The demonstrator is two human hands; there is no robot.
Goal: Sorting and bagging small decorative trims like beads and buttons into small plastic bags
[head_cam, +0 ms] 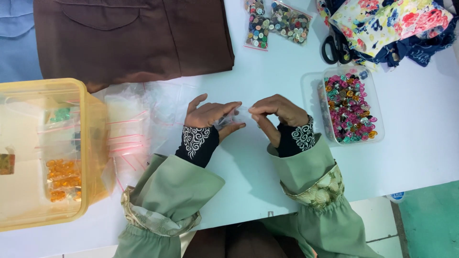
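While your left hand (pixel 210 116) and right hand (pixel 277 111) met over the white table (pixel 267 76), both were pinched narrow on a small clear zip bag (pixel 234 117) stretched between them, just beside the open tub of coloured buttons (pixel 351 106). You had loose empty bags (pixel 129 129) lying against the yellow box (pixel 91 143). Thin film like that could have slipped from your fingertips, and a jerk might have spilled whatever it held, or knocked the tub

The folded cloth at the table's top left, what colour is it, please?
The folded cloth is plain dark brown, seen in the head view.
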